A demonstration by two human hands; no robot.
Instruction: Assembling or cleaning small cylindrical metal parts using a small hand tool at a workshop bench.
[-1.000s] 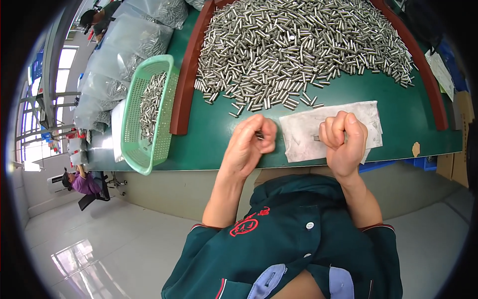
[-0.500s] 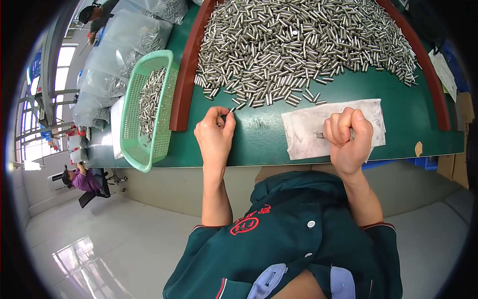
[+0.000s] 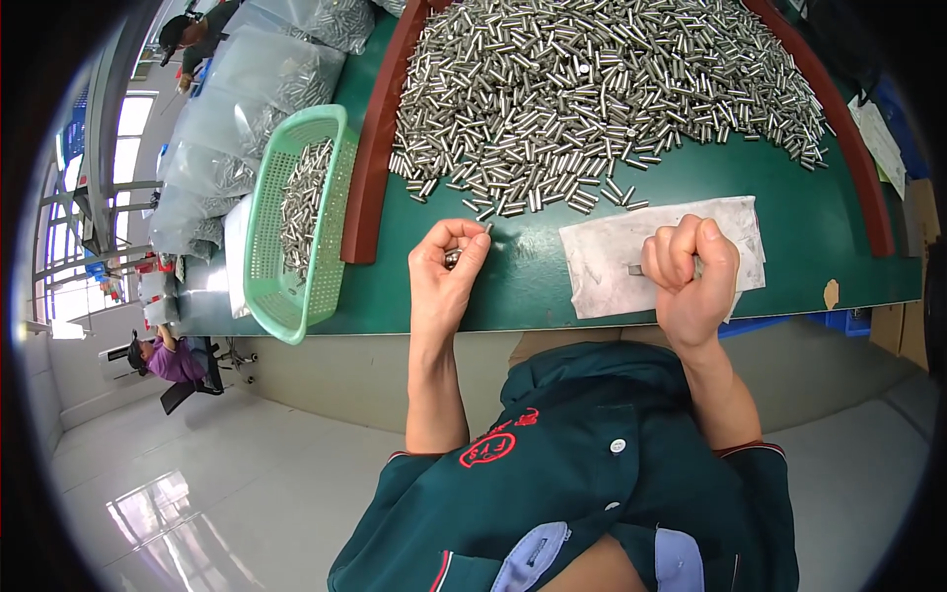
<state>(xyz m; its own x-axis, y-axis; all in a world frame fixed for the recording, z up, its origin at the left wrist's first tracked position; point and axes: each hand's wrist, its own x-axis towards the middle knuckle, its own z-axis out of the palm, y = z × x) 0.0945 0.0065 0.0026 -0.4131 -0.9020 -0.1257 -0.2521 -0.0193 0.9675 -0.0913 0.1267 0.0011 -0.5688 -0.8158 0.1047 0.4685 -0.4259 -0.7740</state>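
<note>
A large heap of short shiny metal pins (image 3: 592, 89) covers the far part of the green table. Just short of its near edge, my left hand (image 3: 442, 281) pinches one metal pin (image 3: 488, 228) between thumb and forefinger. More metal shows under its curled fingers, probably further pins. My right hand (image 3: 695, 276) is closed in a fist above a smudged white cloth (image 3: 607, 252). From the little-finger side of that fist juts a short grey metal end (image 3: 634, 269); the rest of it is hidden by the fingers, so its kind cannot be told.
A green plastic basket (image 3: 260, 227) with pins inside stands at the left. Dark red rails (image 3: 367, 187) border the heap on both sides. Clear bags (image 3: 232, 118) of metal parts lie beyond the basket. Two other people are in the background at the left.
My left hand has moved right and slightly nearer, away from the heap's edge, with the pin between its fingertips. My right hand stays in place.
</note>
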